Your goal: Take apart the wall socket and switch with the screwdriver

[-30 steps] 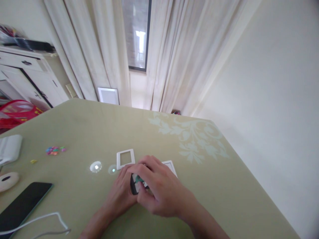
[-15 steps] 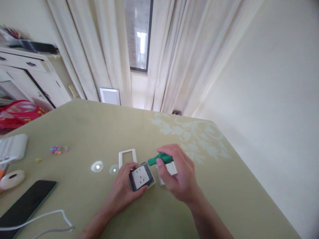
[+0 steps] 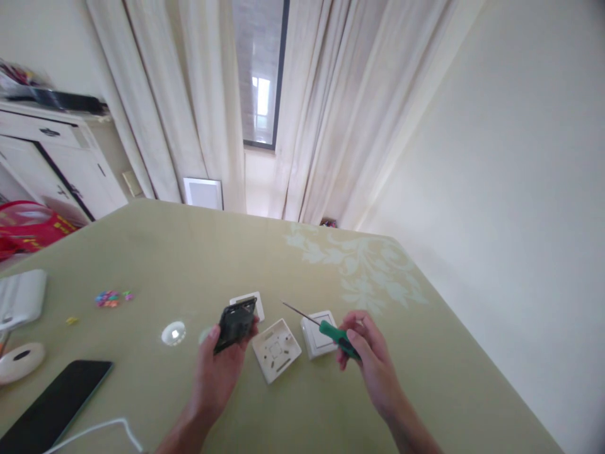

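My left hand [image 3: 222, 369] is closed around the socket module [image 3: 235, 325], tilted up so its dark back shows. Just right of it, a white square back box [image 3: 276, 351] lies open side up on the table. Partly covered by the module, a white frame [image 3: 256, 305] rests behind it. My right hand [image 3: 366, 350] grips the green handle of a screwdriver [image 3: 339, 337], its thin shaft pointing up and left. Beneath that shaft sits a white wall switch [image 3: 320, 334].
On the green table [image 3: 189, 252], a dark phone [image 3: 57, 403] with a white cable [image 3: 108, 421] lies at left. Small colourful pieces [image 3: 108, 298], a round shiny disc [image 3: 173, 333] and a white case [image 3: 23, 295] are also there. A wall [image 3: 510, 189] stands at right.
My left hand has lifted the socket module out of the back box and turned it up. My right hand has drawn back right, with the screwdriver now flatter, baring the switch.
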`<state>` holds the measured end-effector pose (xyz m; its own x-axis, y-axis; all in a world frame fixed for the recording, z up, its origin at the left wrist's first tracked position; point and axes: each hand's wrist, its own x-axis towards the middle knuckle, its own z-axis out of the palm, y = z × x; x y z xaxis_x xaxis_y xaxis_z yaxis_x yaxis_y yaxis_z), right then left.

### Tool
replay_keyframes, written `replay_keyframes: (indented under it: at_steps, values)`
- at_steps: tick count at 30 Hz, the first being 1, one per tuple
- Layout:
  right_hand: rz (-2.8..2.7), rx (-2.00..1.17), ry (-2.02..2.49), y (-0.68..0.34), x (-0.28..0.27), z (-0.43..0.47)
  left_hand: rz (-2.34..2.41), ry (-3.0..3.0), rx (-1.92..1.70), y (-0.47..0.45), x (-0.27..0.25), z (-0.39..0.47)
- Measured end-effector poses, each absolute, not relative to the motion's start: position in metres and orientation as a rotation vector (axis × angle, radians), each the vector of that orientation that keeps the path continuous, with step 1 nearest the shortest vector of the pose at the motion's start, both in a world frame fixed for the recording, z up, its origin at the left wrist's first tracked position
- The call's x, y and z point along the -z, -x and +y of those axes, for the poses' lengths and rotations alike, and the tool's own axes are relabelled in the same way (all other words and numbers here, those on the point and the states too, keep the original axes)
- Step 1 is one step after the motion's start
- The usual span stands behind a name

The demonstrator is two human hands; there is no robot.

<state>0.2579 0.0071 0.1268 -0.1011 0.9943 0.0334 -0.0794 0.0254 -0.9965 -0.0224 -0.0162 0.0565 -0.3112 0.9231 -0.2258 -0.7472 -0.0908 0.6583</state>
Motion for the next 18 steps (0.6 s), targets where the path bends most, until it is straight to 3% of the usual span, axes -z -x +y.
replay_keyframes:
  at_steps: [8,18]
  values:
    - [-0.713,-1.391,1.249,-0.257,-0.05,-0.052,0.512,-0.106,-1.598,0.02,-0.069,-0.02]
    - [-1.166,-1.665,0.992,-0.183,-0.083,-0.052,0.149,0.117,-1.642,0.016,-0.058,-0.018]
